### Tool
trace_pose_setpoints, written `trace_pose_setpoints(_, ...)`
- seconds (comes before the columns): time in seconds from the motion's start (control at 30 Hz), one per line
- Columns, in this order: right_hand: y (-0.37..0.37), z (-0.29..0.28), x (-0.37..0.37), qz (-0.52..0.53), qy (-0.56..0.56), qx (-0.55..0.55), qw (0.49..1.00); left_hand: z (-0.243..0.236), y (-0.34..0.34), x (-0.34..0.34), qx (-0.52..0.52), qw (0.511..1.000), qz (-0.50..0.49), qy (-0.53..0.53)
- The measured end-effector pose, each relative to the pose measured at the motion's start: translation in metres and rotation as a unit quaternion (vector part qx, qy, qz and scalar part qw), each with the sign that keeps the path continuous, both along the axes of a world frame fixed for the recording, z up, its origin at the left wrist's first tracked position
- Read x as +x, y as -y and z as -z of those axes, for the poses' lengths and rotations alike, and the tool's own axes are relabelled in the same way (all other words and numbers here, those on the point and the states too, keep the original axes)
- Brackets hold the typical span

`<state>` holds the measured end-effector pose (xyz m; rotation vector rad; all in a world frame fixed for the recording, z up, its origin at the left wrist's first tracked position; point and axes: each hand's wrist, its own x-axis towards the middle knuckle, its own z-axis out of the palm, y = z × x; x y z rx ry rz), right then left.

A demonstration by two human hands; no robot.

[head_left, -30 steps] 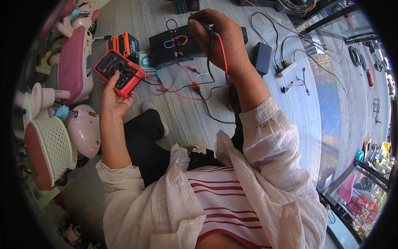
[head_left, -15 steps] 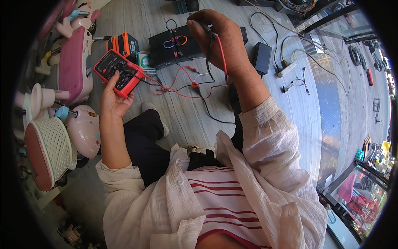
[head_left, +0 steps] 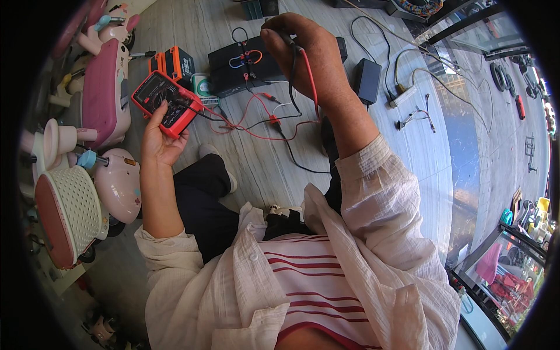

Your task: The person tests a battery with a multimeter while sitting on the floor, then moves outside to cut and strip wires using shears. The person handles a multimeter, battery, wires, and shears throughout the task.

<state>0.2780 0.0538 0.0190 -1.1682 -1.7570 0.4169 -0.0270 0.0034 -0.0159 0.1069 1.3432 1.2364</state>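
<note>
Reaching up from the near side, the left forearm runs almost straight away from the body, its sleeve pushed back toward the elbow. The left hand (head_left: 162, 140) is palm up beneath a red-and-black multimeter (head_left: 166, 105), the thumb laid across its face by the dial and the other fingers supporting it from below, so the meter is pinched between them. The meter sits tilted, left of centre, on the near side of an orange-and-black battery (head_left: 174, 63).

The right forearm slants from near right toward far left, reaching farther out than the left one. The wrist is bent and the right hand (head_left: 318, 55) arches over the right part of a long black box (head_left: 224, 71), back of the hand up. Its fingers are curled, with thumb and forefinger close around test probes (head_left: 289, 39); the probe tips are hidden. A red lead (head_left: 312, 81) and a black lead (head_left: 291, 88) hang from this grip toward the floor (head_left: 262, 163). Right of the wrist, a black power adapter (head_left: 368, 81) lies on the floor.
</note>
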Motion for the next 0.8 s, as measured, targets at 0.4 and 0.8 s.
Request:
trace_pose_setpoints(0.4, -0.0016, 0.0036, -0.0018, -0.001, -0.024, 0.013, 1.0, -0.0033, 0.0004, 0.0032, 0.001, 1.0, 0.007, -0.009)
trace_pose_setpoints(0.8, -0.0016, 0.0052, -0.0034, -0.007, -0.036, 0.019, 0.999, -0.0044, 0.0012, 0.0047, -0.002, 1.0, 0.01, -0.013)
